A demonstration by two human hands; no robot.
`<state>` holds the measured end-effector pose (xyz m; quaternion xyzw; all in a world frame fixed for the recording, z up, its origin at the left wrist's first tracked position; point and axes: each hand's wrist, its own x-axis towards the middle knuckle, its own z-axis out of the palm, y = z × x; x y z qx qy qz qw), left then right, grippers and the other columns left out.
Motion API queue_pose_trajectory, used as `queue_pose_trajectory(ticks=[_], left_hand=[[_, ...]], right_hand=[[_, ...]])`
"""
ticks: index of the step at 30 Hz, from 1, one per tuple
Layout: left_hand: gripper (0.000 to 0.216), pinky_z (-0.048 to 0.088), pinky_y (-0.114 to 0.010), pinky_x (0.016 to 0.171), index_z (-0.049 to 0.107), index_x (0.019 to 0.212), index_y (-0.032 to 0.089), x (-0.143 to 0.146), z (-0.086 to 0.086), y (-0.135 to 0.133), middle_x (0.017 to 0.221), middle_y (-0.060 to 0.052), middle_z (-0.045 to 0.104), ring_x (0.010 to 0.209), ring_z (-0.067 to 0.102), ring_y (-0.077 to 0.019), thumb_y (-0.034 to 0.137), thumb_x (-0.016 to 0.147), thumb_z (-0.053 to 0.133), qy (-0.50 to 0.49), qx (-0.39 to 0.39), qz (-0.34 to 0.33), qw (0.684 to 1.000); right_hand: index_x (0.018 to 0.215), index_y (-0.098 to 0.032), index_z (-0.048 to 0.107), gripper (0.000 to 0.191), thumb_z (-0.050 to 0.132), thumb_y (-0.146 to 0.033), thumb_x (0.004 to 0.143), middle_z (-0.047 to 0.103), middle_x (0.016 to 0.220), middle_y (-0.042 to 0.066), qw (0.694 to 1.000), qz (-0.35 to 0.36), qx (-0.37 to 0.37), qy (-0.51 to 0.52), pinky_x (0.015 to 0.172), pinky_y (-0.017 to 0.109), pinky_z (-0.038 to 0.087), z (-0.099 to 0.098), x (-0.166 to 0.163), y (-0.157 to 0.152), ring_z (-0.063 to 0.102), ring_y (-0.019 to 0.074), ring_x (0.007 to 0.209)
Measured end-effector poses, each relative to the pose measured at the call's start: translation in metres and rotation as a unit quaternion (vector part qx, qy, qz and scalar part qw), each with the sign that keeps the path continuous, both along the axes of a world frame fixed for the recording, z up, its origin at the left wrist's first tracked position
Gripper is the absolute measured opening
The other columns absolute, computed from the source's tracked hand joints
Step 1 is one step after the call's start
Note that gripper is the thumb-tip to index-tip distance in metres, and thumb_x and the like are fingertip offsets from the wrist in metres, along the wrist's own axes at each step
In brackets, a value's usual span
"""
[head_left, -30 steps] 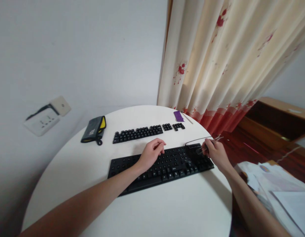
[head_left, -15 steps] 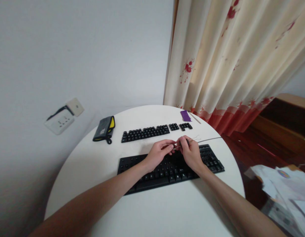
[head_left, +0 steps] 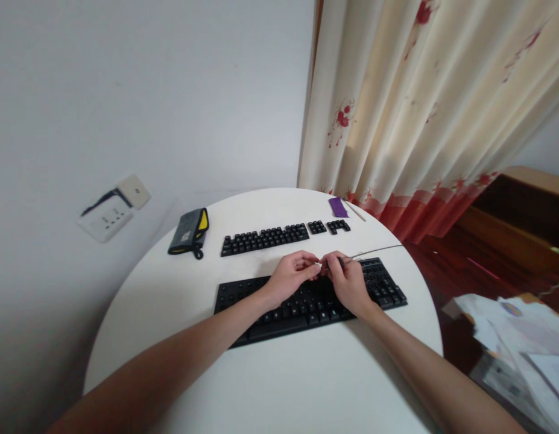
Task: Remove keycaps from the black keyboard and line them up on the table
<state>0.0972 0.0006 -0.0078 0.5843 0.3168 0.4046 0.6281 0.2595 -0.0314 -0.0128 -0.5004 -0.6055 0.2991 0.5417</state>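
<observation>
A black keyboard lies across the table under both hands, with many keycaps off its upper part. Above its middle, my left hand is closed in a pinch at the fingertips. Something small and pale shows there, too small to name. My right hand is closed around a small dark tool with thin wires sticking out to the right, which looks like a keycap puller. The fingertips of the two hands nearly meet, and they hide part of what they hold.
Loose black keycaps stand in a long block, a small block and another behind the keyboard. A grey and yellow pouch lies left; a purple cloth and thin stick lie back right. A cable crosses the right edge.
The view has shifted slightly. My hands stay together over the keyboard, and the right hand has turned a little, so the wires at its side show less.
</observation>
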Motion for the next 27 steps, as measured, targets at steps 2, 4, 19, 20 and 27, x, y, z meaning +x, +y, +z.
queue_pose_trajectory(ticks=[2,4,19,20,27], left_hand=[[0.03,0.05,-0.027,0.07,0.064,0.096,0.013,0.0,0.0,0.0,0.081,-0.004,0.069,0.074,0.064,-0.0142,0.033,0.077,0.077,-0.001,0.002,0.0,1.0],[0.029,0.051,-0.029,0.073,0.064,0.096,0.013,0.0,0.0,0.0,0.088,-0.006,0.071,0.078,0.066,-0.0157,0.033,0.078,0.076,-0.002,-0.001,-0.002,1.0],[0.027,0.054,-0.033,0.085,0.068,0.097,0.013,-0.001,-0.008,0.004,0.089,-0.007,0.073,0.083,0.07,-0.0174,0.033,0.08,0.075,-0.027,-0.045,0.039,0.998],[0.027,0.054,-0.032,0.084,0.068,0.097,0.013,-0.001,-0.008,0.004,0.089,-0.007,0.072,0.083,0.07,-0.0171,0.033,0.08,0.075,-0.03,-0.045,0.041,0.998],[0.025,0.053,-0.029,0.079,0.067,0.097,0.014,-0.001,-0.006,0.004,0.095,-0.006,0.07,0.085,0.067,-0.0162,0.032,0.08,0.074,-0.022,-0.022,0.048,0.998]], right_hand=[[0.079,-0.017,0.066,0.037,0.046,-0.042,0.096,0.058,0.059,-0.001,1.0,-0.015,-0.001,0.009,0.052,0.024,0.039,0.0,0.001,0.002,0.051,0.0127,0.052],[0.078,-0.017,0.065,0.037,0.046,-0.043,0.096,0.059,0.06,0.0,0.999,-0.033,0.0,0.018,0.052,0.024,0.039,0.0,0.002,0.003,0.052,0.0131,0.053],[0.072,-0.019,0.06,0.042,0.04,-0.044,0.098,0.055,0.062,-0.001,0.991,-0.117,0.034,0.049,0.058,0.027,0.04,0.006,0.008,0.002,0.049,0.0142,0.057],[0.071,-0.019,0.059,0.042,0.039,-0.043,0.099,0.055,0.063,0.0,0.991,-0.118,0.048,0.043,0.061,0.027,0.041,0.008,0.008,0.002,0.05,0.0147,0.06],[0.094,-0.02,0.063,0.03,0.035,-0.031,0.101,0.065,0.093,0.006,0.989,-0.049,0.137,-0.001,0.088,0.034,0.045,0.016,0.007,-0.005,0.061,0.0192,0.088]])
